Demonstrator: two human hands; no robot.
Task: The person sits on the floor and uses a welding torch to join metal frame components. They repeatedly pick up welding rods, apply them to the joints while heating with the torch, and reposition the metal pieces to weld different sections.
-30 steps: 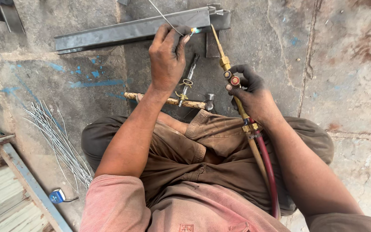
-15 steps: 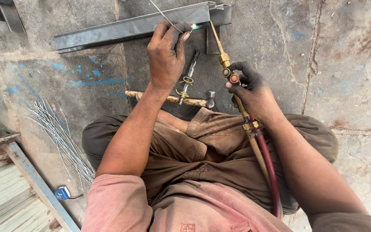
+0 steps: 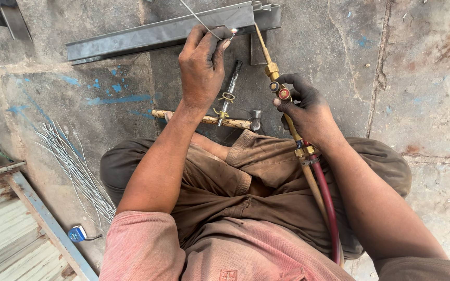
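On the concrete floor (image 3: pixel 423 78) ahead of your crossed legs lies one long grey steel channel (image 3: pixel 157 34), running left to right at the top of view. Your left hand (image 3: pixel 201 70) has its grip pinched shut on one thin filler rod (image 3: pixel 196 18), fingertips right at the channel's right end, where a small bright flame spot (image 3: pixel 234 31) shows. Your right hand (image 3: pixel 308 112) is closed round one brass torch (image 3: pixel 272 67), its tip angled up toward that same spot; two hoses (image 3: pixel 324 203), one red and one tan, trail back over your lap. One hammer (image 3: pixel 209 119) lies crosswise just beyond your knees. One loose bundle of wire rods (image 3: pixel 74 166) lies at left, one blue tape measure (image 3: pixel 77 233) near it.
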